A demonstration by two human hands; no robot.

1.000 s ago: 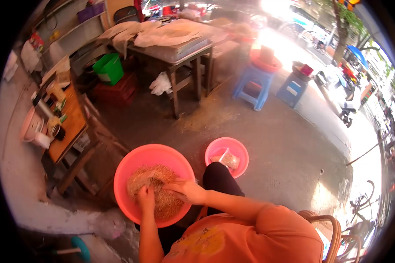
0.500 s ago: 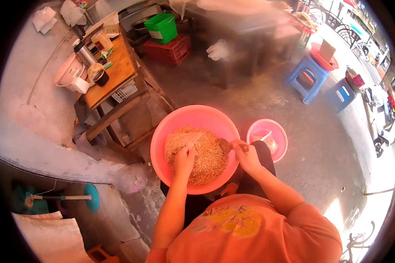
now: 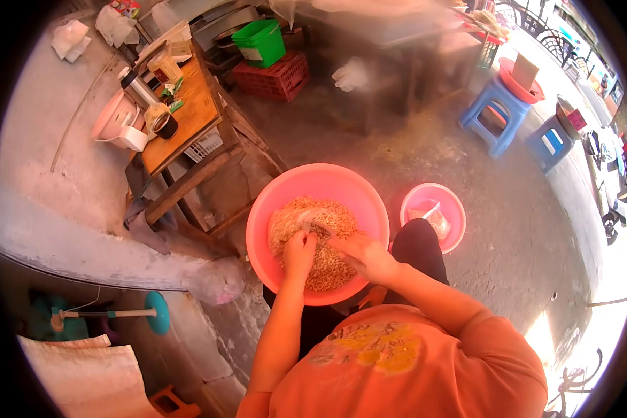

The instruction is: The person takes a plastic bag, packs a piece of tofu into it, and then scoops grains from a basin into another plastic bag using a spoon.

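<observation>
A large pink basin (image 3: 366,202) sits between my knees, holding a heap of small tan, nut-like pieces (image 3: 334,268). Over the heap, my left hand (image 3: 299,252) is closed on the gathered edge of a clear plastic bag (image 3: 285,226), which lies on the pieces. My right hand (image 3: 366,256) is closed around a dark scoop (image 3: 320,228), its bowl at the bag's mouth beside my left fingers. The scoop's handle is mostly hidden by my hand. How much the bag holds is hard to make out.
Right of my knee stands a smaller pink basin (image 3: 458,212) with a filled clear bag (image 3: 435,221) inside. A wooden table (image 3: 188,115) is at the left, a red crate (image 3: 275,76) with a green bin (image 3: 260,45) behind. Blue stools (image 3: 493,115) stand at the far right.
My right hand has moved left with the scoop, from the basin's right side to the bag's mouth. My left hand still grips the bag. The view has shifted slightly.
</observation>
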